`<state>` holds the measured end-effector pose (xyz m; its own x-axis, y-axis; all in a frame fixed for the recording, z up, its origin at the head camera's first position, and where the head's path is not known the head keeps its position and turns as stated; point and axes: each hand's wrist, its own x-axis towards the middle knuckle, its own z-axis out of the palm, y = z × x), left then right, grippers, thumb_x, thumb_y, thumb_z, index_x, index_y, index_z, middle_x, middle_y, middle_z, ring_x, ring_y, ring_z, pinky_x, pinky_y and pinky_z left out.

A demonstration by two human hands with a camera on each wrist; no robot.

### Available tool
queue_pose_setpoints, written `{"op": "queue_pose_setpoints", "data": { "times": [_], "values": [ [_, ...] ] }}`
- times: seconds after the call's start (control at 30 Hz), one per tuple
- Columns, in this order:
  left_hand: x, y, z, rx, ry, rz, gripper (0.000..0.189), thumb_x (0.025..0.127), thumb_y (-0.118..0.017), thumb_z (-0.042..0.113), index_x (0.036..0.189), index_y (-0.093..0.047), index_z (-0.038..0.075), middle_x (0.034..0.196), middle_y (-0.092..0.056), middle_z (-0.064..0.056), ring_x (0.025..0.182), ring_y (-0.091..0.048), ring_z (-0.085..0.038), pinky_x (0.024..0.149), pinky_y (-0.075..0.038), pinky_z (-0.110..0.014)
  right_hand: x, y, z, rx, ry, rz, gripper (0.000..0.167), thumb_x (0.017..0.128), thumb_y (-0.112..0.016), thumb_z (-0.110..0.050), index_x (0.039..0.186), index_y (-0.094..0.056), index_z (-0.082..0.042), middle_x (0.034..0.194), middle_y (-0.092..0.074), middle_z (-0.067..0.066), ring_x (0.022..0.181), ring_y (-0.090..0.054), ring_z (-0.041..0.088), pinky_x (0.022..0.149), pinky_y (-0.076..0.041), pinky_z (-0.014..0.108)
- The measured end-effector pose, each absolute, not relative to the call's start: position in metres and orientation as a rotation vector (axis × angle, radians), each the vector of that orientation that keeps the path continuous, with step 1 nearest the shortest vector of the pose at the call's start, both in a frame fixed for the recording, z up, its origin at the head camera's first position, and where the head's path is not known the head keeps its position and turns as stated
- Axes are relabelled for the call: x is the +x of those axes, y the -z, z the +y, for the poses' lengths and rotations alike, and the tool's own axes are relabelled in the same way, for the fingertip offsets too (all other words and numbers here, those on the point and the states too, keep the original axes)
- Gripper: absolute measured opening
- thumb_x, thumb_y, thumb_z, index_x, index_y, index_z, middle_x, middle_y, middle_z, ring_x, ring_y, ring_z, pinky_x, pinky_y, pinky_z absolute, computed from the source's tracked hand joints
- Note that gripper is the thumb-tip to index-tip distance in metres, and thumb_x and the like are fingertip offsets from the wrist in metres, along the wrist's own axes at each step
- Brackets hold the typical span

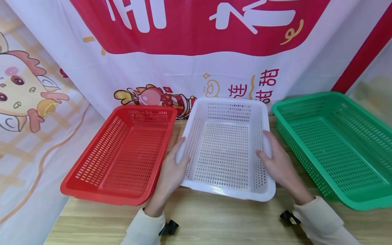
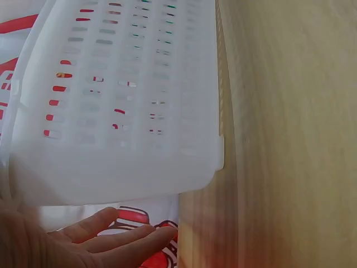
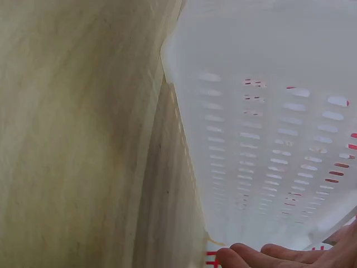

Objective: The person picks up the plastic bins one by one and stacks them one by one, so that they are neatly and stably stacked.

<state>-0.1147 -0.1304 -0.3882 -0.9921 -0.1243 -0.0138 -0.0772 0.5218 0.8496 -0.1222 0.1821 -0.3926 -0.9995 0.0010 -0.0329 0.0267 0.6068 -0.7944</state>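
A white perforated plastic basket [image 1: 225, 190] sits between both hands, in the middle of the head view, with nothing in it. My left hand [image 1: 173, 170] holds its left side, thumb over the rim and fingers along the outside. Across from it, my right hand [image 1: 277, 163] holds the right rim, its thumb reaching over the inner side. In the left wrist view, slightly spread fingers [image 2: 131, 240] show beside the slotted basket wall [image 2: 111, 162]. Right-hand fingertips [image 3: 245, 257] appear low in the right wrist view, close to the basket's outer wall [image 3: 251, 50].
A red basket [image 1: 107, 196] stands to the left, close by my left forearm. On the right is a green basket [image 1: 321, 177], set at an angle. All stand on a wood-grain table [image 1: 214, 217], with a printed red and white cloth [image 1: 183, 64] hanging behind.
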Motion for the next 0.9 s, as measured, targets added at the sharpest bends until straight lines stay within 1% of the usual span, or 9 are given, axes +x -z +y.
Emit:
{"op": "queue_pose_setpoints", "data": {
  "times": [0.13,0.2,0.27,0.4,0.53,0.63,0.8,0.9],
  "values": [
    [-0.1146,0.3896,-0.13,0.208,1.554,-2.666,0.065,0.103,-0.06,0.015,0.165,-0.045,0.028,0.164,-0.052,-0.012,0.111,-0.069,-0.034,0.079,-0.064,-0.042,-0.121,0.3941,0.1818,0.054,1.464,2.718,0.08,0.11,-0.049,-0.018,0.175,-0.002,-0.019,0.171,-0.029,0.032,0.131,-0.06,0.057,0.086,-0.065,0.061],
    [-0.1146,0.3905,-0.13,0.217,1.588,-2.643,0.065,0.103,-0.059,0.014,0.165,-0.046,0.027,0.165,-0.051,-0.012,0.115,-0.067,-0.034,0.084,-0.063,-0.043,-0.1208,0.3954,0.1818,0.067,1.498,2.686,0.08,0.11,-0.048,-0.017,0.175,-0.001,-0.021,0.171,-0.028,0.033,0.13,-0.06,0.058,0.084,-0.065,0.059],
    [-0.1144,0.3913,-0.13,0.228,1.624,-2.615,0.065,0.102,-0.058,0.012,0.165,-0.047,0.027,0.165,-0.051,-0.012,0.117,-0.066,-0.034,0.086,-0.062,-0.043,-0.1204,0.3965,0.1812,0.077,1.531,2.66,0.08,0.11,-0.047,-0.016,0.175,0.0,-0.022,0.172,-0.027,0.032,0.132,-0.059,0.057,0.086,-0.065,0.061],
    [-0.1138,0.3914,-0.1299,0.256,1.694,-2.572,0.065,0.102,-0.057,0.01,0.164,-0.047,0.027,0.168,-0.048,-0.01,0.121,-0.064,-0.033,0.088,-0.061,-0.042,-0.1199,0.3986,0.1801,0.088,1.619,2.593,0.083,0.108,-0.045,-0.011,0.175,0.002,-0.026,0.176,-0.021,0.028,0.142,-0.052,0.057,0.097,-0.059,0.068],
    [-0.1131,0.3911,-0.1294,0.274,1.759,-2.545,0.064,0.104,-0.054,0.009,0.165,-0.046,0.028,0.171,-0.043,-0.008,0.129,-0.061,-0.033,0.096,-0.061,-0.049,-0.1198,0.3999,0.1786,0.104,1.707,2.531,0.087,0.105,-0.043,-0.005,0.175,0.002,-0.028,0.179,-0.016,0.024,0.15,-0.043,0.056,0.106,-0.053,0.071],
    [-0.1128,0.3916,-0.1296,0.293,1.818,-2.522,0.065,0.104,-0.052,0.009,0.165,-0.045,0.029,0.173,-0.041,-0.007,0.133,-0.059,-0.035,0.101,-0.059,-0.054,-0.1201,0.4002,0.1774,0.128,1.735,2.501,0.088,0.104,-0.042,-0.004,0.175,0.002,-0.029,0.18,-0.014,0.022,0.153,-0.04,0.055,0.11,-0.05,0.072],
    [-0.1137,0.3935,-0.1304,0.313,1.896,-2.483,0.066,0.104,-0.048,0.008,0.166,-0.044,0.031,0.174,-0.038,-0.003,0.136,-0.058,-0.034,0.106,-0.056,-0.056,-0.1206,0.4008,0.1766,0.158,1.758,2.477,0.089,0.103,-0.042,-0.004,0.175,0.003,-0.032,0.181,-0.01,0.018,0.156,-0.035,0.054,0.113,-0.047,0.074],
    [-0.1143,0.3939,-0.1308,0.322,1.911,-2.473,0.068,0.103,-0.046,0.007,0.165,-0.044,0.033,0.174,-0.038,0.0,0.139,-0.056,-0.033,0.11,-0.053,-0.057,-0.1209,0.4015,0.1768,0.165,1.775,2.467,0.09,0.103,-0.042,-0.004,0.174,0.003,-0.033,0.182,-0.01,0.017,0.157,-0.034,0.053,0.112,-0.047,0.074]
  ]
}}
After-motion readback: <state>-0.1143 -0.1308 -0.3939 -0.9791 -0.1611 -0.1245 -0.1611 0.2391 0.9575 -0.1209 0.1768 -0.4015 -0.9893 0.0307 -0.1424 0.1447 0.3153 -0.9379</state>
